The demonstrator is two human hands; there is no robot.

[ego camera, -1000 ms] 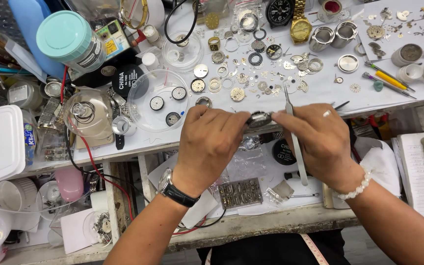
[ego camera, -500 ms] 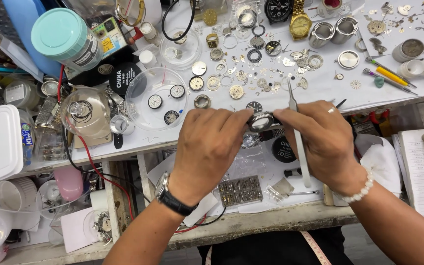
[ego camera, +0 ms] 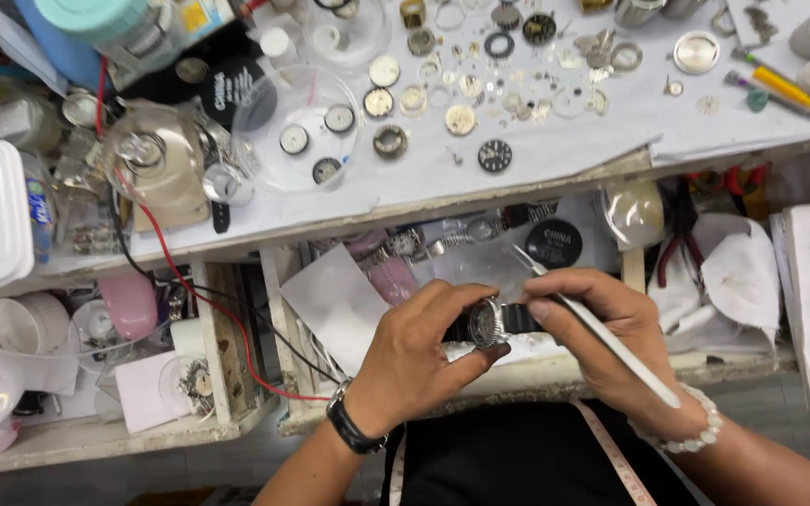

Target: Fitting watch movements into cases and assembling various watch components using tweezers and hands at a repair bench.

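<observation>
L hand [ego camera: 414,361] was curled shut round a watch [ego camera: 487,323], thumb under and fingers over the case, held low over the open drawer [ego camera: 480,267] near the body; R hand [ego camera: 602,337] pinched the watch's far side w/ its fingertips and kept white tweezers [ego camera: 592,328] tucked along the palm, tip pointing up-left. To do this well I'd judge the L grip should stay firm w/ the watch face-up, R working gently so nothing slips into the drawer clutter. Farther off, loose dials [ego camera: 396,98] and a glass dish [ego camera: 297,126] sat on the bench [ego camera: 555,155].
</observation>
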